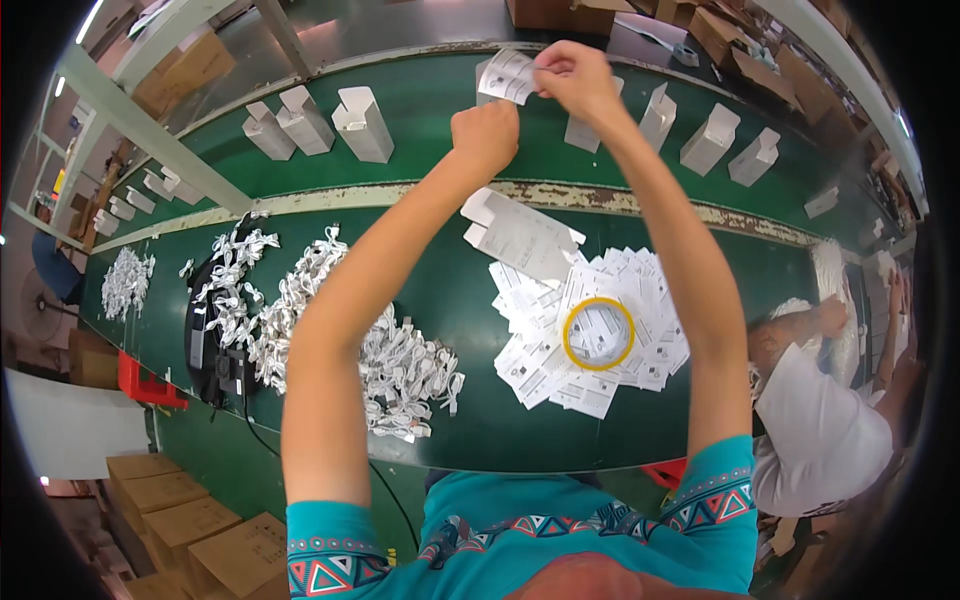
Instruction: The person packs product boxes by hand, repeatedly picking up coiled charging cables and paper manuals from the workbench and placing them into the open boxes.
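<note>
One printed sheet, raised over the far green surface — my right hand pinches its edge. My left hand curls just below — I cannot tell what it holds. One yellow ring, on one leaflet pile; one white box at the pile's edge.

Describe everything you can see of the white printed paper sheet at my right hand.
The white printed paper sheet looks thin, with dark print and a small dark graphic. It bows slightly, held up over the far green surface. The bare right hand pinches its right edge; the curled bare left hand is just below, contact unclear.
</note>
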The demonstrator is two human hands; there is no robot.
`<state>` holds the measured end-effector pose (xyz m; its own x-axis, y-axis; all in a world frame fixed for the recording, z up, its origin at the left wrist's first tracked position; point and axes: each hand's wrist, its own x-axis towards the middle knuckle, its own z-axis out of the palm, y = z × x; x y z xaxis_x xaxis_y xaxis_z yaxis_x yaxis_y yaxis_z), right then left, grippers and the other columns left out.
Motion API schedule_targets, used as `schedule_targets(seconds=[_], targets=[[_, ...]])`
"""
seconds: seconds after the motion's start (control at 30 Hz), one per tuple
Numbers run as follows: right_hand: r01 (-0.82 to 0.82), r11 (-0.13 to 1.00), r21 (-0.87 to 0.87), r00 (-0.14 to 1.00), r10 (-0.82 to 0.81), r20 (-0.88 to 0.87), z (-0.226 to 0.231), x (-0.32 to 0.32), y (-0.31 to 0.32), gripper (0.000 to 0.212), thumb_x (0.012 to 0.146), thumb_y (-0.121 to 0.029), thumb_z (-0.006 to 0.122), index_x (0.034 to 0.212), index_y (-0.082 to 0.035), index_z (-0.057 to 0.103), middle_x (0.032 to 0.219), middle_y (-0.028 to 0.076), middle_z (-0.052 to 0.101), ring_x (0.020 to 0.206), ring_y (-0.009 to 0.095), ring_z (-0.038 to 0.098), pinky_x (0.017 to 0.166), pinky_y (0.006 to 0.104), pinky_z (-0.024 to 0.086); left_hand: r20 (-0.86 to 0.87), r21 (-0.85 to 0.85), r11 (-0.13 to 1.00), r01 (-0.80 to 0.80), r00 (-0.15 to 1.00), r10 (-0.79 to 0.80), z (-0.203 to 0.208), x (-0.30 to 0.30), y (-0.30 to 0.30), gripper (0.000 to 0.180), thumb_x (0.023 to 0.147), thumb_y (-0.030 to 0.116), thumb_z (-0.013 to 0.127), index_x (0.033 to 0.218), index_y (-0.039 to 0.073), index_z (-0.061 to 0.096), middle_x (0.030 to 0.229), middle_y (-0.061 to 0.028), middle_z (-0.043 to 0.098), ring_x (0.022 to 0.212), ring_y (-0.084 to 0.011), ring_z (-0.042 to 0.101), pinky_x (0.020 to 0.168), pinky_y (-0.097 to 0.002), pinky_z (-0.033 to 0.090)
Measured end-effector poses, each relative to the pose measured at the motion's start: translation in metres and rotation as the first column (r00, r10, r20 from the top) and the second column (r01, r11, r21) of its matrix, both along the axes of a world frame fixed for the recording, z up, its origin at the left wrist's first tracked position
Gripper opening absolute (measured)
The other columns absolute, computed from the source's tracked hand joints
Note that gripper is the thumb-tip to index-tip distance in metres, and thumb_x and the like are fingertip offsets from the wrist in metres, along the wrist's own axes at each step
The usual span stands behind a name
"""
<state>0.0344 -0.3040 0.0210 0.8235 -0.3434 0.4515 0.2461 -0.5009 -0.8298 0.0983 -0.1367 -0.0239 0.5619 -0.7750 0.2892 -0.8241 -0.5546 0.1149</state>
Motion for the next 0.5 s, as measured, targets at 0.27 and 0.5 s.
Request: schedule_targets(seconds=[0.27,0.5], targets=[[0.216,0.576,-0.788,0.954,0.046,0.296,-0.053,0.055,0.024,0.02,0.077,0.002,0.067,0.095,-0.006,0.071,0.099,0.011,0.071,0.079,0.033,0.07,0.068,0.0396,0.058,0.259,-0.053,0.997,0.049,0.965,-0.034,-0.033,0.053,0.034,0.046,0.085,0.009,0.062,0.131,0.016,0.061,0.078,-0.0118,0.072,0.071,-0.0311,0.072,0.067,-0.0444,0.055],[-0.106,0.427,-0.898,0.945,-0.239,-0.225,-0.046,0.068,0.051,0.012,0.084,-0.008,0.066,0.093,-0.005,0.073,0.097,0.015,0.075,0.091,0.035,0.074,0.075,0.0441,0.06,0.289,-0.019,0.984,0.179,0.943,-0.166,-0.028,0.079,0.062,0.046,0.089,0.007,0.057,0.134,0.018,0.062,0.077,-0.011,0.07,0.07,-0.032,0.07,0.069,-0.0448,0.053]])
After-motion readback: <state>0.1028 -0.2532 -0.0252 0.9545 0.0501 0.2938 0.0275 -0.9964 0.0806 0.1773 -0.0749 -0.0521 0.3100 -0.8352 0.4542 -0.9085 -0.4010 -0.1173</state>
